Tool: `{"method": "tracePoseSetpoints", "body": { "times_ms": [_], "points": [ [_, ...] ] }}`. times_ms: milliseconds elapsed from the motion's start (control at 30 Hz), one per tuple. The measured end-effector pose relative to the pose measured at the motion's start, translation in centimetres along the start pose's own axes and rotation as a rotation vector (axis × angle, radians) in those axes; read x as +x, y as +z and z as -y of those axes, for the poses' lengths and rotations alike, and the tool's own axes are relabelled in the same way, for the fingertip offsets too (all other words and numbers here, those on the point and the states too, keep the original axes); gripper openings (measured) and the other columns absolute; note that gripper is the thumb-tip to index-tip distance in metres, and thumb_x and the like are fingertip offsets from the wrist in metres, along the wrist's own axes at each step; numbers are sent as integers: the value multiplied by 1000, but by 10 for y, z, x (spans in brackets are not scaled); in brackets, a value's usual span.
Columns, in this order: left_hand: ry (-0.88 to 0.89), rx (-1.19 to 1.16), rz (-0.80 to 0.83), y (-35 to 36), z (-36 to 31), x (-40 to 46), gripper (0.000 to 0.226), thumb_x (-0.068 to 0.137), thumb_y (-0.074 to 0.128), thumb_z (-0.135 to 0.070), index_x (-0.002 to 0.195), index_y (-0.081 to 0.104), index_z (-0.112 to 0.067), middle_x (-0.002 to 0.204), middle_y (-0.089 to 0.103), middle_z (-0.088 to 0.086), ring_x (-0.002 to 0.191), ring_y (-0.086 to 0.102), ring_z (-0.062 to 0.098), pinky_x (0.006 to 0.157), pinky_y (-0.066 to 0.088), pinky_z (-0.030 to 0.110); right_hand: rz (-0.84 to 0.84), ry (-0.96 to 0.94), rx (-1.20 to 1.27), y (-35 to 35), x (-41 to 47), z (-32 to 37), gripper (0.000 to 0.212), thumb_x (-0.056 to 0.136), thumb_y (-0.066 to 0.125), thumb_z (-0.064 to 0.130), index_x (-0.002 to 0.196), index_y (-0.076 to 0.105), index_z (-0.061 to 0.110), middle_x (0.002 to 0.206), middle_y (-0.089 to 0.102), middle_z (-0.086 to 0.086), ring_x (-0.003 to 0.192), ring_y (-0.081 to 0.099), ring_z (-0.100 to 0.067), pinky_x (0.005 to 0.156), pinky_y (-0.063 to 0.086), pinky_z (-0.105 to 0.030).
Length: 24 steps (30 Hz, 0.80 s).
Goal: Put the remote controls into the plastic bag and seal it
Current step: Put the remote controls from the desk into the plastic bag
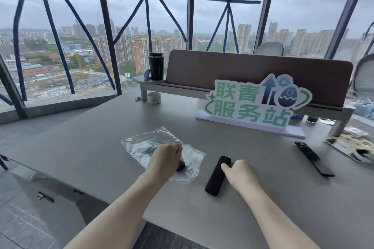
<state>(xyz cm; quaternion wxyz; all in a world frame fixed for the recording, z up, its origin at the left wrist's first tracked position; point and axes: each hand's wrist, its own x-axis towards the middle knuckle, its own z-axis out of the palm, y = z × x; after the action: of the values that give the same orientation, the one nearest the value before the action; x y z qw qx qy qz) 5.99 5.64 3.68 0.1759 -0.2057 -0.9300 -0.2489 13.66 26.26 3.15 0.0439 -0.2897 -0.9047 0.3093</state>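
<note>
Left hand [165,159] gripping plastic bag [162,143], right hand [241,170] touching black remote [215,178]

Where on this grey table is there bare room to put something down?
The grey table is bare left of the clear plastic bag, and along the near edge right of the right hand. It is crowded around the long black remote, the magazine and the green sign.
</note>
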Motion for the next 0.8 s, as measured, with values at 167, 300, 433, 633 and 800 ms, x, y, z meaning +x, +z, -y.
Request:
{"method": "tracePoseSetpoints", "body": {
  "times_ms": [167, 300, 433, 633, 800],
  "points": [
    [0, -4, 30, 2, -13, -9, 25, 91, 44, -18, 85, 65, -5, 76, 70, 15, 74, 62, 34, 66, 50, 43, 95, -33, -200, 17, -7, 11, 35, 70, 64, 49, 85, 63, 18, 89, 65, -3, 77, 58, -25, 64, 43, -27],
    [-36, -34, 9, 0, -16, -10, 21, 88, 49, -16, 87, 66, -2, 77, 70, 17, 69, 58, 33, 66, 49, 45, 214, 18, -4, 12, -3, 6, 12, 69, 56, 22, 72, 59, 11, 71, 72, -6, 59, 67, -28, 55, 54, -29],
    [-50, -93, -14, 1, -19, -9, 31, 93, 43, -21, 84, 66, -2, 74, 70, 17, 72, 61, 34, 67, 47, 41, 217, -45, 328, -44, -9, -23, 16, 85, 55, 22, 79, 58, 8, 56, 72, -7, 31, 41, -21, 36, 31, -20],
    [5, -143, 27, 8, -41, -7, 33, 94, 39, -22, 73, 59, -6, 69, 65, 14, 63, 52, 30, 58, 34, 35, 514, -122, 361, -67, -35, -9, 22, 90, 61, 30, 78, 63, 12, 49, 58, -3, 33, 23, -13, 35, 13, -19],
    [-7, -158, 19, 1, -43, -10, 34, 95, 41, -22, 67, 54, -8, 60, 58, 8, 61, 51, 29, 58, 34, 36, 622, -29, 631, 5, -28, 26, 21, 96, 52, 30, 92, 65, 15, 71, 71, -6, 38, 35, -12, 39, 24, -19]
  ]
}}
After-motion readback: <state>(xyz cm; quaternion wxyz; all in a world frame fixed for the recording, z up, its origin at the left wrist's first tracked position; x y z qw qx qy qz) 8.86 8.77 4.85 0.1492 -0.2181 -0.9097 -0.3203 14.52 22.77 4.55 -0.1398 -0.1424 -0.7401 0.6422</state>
